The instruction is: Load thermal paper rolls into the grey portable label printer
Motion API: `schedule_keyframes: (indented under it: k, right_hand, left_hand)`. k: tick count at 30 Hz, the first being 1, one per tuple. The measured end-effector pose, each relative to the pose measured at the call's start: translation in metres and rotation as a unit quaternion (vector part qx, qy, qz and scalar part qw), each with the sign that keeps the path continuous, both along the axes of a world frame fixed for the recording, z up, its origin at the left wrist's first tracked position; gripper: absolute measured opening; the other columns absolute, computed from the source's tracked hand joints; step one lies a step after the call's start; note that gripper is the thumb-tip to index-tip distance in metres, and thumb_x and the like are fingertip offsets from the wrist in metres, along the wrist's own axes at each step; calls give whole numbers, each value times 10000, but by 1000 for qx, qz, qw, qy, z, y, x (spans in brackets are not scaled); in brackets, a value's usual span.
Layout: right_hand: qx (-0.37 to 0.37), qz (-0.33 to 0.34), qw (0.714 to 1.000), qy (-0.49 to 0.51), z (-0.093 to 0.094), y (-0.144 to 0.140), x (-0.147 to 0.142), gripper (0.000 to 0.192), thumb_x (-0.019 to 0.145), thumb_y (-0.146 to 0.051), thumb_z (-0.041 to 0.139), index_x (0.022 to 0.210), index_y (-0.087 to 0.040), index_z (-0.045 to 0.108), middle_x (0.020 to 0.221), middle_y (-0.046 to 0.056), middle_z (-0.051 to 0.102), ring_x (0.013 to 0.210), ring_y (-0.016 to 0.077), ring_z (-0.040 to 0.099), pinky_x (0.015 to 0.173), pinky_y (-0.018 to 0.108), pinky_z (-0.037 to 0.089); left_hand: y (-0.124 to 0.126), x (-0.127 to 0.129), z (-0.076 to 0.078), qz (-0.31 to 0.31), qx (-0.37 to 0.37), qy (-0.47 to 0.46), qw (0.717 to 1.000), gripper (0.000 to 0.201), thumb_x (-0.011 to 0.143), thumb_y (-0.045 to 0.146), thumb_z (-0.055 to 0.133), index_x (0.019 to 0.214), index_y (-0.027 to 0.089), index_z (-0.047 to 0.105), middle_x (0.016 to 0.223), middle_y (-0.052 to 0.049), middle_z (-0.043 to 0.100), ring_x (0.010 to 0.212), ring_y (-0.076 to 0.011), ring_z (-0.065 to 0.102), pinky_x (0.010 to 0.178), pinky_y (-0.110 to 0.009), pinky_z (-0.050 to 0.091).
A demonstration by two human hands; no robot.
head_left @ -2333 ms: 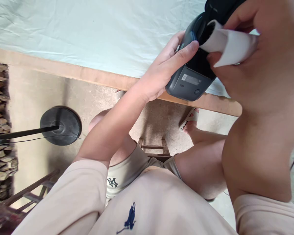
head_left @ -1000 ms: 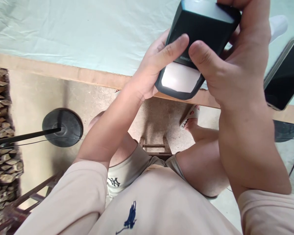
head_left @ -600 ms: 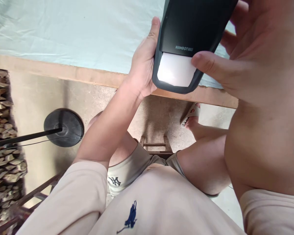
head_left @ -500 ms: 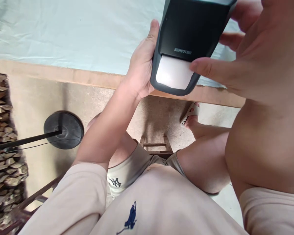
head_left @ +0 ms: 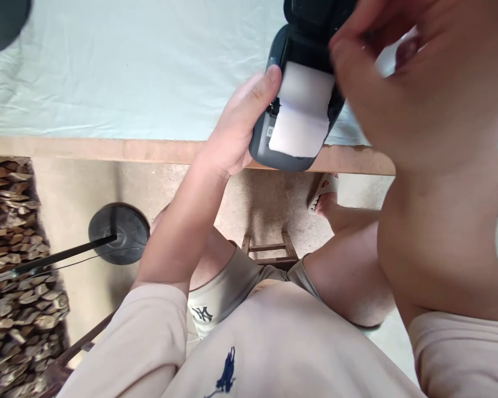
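A dark label printer (head_left: 279, 157) is held over the table's near edge, its lid (head_left: 311, 14) raised. A strip of white label paper (head_left: 305, 110) lies along the inside and over the front end. My left hand (head_left: 243, 119) is closed around the printer's left side, thumb on top. My right hand (head_left: 382, 72) is at the printer's right side, near the lid's edge. Its thumb and forefinger are pressed together and slightly blurred; what they hold, if anything, is hidden.
A pale blue cloth (head_left: 128, 72) covers the table, with a wooden edge (head_left: 149, 149) in front. A dark round object (head_left: 2, 22) is at the far left. Below are a round black stand base (head_left: 120, 251), stacked firewood (head_left: 12, 221) and a wooden stool (head_left: 269, 249).
The printer's lid has come open, showing the inside and more of the paper. My right hand has moved from the front paper up to the lid side. My left hand keeps its hold.
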State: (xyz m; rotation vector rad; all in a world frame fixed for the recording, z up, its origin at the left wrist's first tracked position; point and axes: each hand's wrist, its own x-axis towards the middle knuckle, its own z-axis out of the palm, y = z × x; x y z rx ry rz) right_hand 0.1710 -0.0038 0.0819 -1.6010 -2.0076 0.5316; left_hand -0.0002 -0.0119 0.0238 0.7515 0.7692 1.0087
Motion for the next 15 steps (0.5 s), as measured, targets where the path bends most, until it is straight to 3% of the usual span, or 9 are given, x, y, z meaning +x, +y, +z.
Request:
schedule_keyframes:
  k: [2, 3, 7, 11, 13, 15]
  right_hand:
    - [-18, 14, 984, -176, 8, -4, -6, 294, 843, -268, 596, 1128, -243, 661, 1083, -7, 643, 1107, 226, 654, 1087, 484, 510]
    - [-42, 7, 975, -216, 10, -6, -9, 362, 820, -269, 615, 1180, -267, 648, 1119, -5, 649, 1153, 273, 645, 1086, 536, 505]
    - [-87, -15, 962, -259, 14, -8, -19, 398, 890, -357, 559, 1287, -366, 584, 1213, -18, 644, 1258, 354, 594, 1049, 658, 484]
    - [-117, -37, 942, -313, 10, -5, -24, 573, 799, -402, 726, 1344, -373, 548, 1235, 65, 628, 1206, 463, 583, 892, 715, 489]
    - [-106, -32, 945, -307, 10, -6, -25, 545, 811, -361, 709, 1329, -370, 540, 1243, 48, 629, 1207, 438, 589, 903, 710, 488]
    - [-83, -15, 960, -268, 11, -9, -20, 486, 826, -333, 670, 1293, -390, 547, 1227, -12, 636, 1227, 348, 597, 977, 624, 498]
  left_hand:
    - [-3, 4, 5, 30, -20, 16, 999, 279, 1016, 284, 481, 896, 145, 691, 845, -44, 646, 1248, -282, 665, 891, -316, 617]
    - [-4, 6, 7, 48, -42, 24, 998, 254, 1007, 283, 502, 890, 159, 689, 821, -48, 648, 1234, -283, 671, 893, -320, 618]
    - [-9, 12, 15, 87, -129, 35, 987, 190, 971, 309, 569, 1068, 255, 723, 871, -60, 707, 1308, -295, 619, 942, -346, 604]
    - [-10, 11, 13, 57, -68, 25, 996, 240, 972, 278, 515, 1052, 269, 741, 918, -83, 727, 1275, -338, 622, 985, -421, 575]
    - [-10, 8, 9, 45, -48, 24, 998, 245, 978, 297, 507, 1042, 262, 741, 889, -87, 720, 1252, -336, 632, 968, -425, 578]
    - [-7, 5, 4, 32, -49, 15, 998, 238, 973, 348, 542, 1070, 253, 738, 841, -88, 709, 1242, -322, 643, 931, -393, 592]
